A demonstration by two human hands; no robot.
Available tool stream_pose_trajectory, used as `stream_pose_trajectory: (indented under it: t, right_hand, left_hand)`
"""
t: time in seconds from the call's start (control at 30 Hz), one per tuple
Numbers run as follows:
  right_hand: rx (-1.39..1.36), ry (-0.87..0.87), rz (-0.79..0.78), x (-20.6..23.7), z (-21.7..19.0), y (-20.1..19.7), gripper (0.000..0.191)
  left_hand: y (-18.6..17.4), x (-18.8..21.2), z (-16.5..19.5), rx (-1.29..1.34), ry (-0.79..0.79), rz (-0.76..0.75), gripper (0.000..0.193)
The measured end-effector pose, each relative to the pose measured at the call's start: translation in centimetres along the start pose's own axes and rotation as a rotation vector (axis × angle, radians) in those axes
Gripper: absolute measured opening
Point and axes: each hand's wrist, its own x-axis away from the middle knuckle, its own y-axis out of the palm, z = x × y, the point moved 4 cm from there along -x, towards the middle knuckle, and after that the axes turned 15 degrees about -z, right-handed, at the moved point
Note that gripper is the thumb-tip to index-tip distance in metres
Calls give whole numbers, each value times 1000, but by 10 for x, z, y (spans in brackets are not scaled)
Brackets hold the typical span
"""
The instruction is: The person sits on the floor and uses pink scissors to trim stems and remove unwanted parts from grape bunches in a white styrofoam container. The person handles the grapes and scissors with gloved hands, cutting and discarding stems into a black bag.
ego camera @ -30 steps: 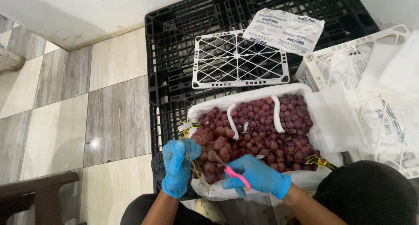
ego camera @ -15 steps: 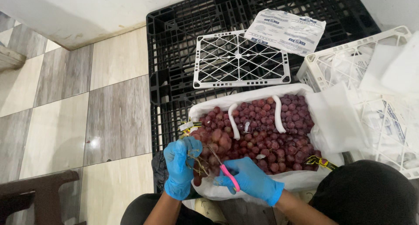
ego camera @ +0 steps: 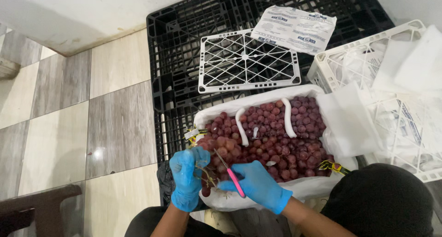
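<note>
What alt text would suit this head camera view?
Two blue-gloved hands work over a lined box of red grapes: the left hand grips a bunch's stem, the right hand holds pink-handled scissors. A black pallet lies beneath.

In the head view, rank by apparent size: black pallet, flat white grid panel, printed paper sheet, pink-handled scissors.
1. black pallet
2. flat white grid panel
3. printed paper sheet, lying farther from the camera, so its true size is unsure
4. pink-handled scissors, held in the right hand

One black pallet (ego camera: 184, 57); one white crate lid (ego camera: 248, 62); one white crate (ego camera: 368, 66); one pair of pink-handled scissors (ego camera: 232, 177); two blue-gloved hands: left hand (ego camera: 186, 179), right hand (ego camera: 260, 186).
</note>
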Motion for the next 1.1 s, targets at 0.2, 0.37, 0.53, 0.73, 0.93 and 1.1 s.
stream_pose_trajectory:
  t: [0.2, 0.37, 0.53, 0.73, 0.93, 1.1]
  right_hand:
    - [-158, -18, -141, 5, 9, -12, 41]
    - [-204, 130, -284, 7, 16, -16, 43]
    - [39, 53, -237, 2, 10, -14, 49]
    - [-1, 1, -209, 1, 6, -13, 51]
    - [42, -52, -88, 3, 3, -19, 48]
    - [-102, 47, -360, 12, 10, -24, 44]
  left_hand:
    - [-6, 1, 3, 76, 70, 25, 43]
    - [-6, 2, 15, -1, 72, 69, 44]
    - [-3, 1, 22, 53, 116, 40, 47]
    - [3, 2, 22, 69, 27, -31, 49]
    - [3, -1, 24, 96, 67, -5, 50]
    - [-4, -2, 23, 66, 82, 46, 48]
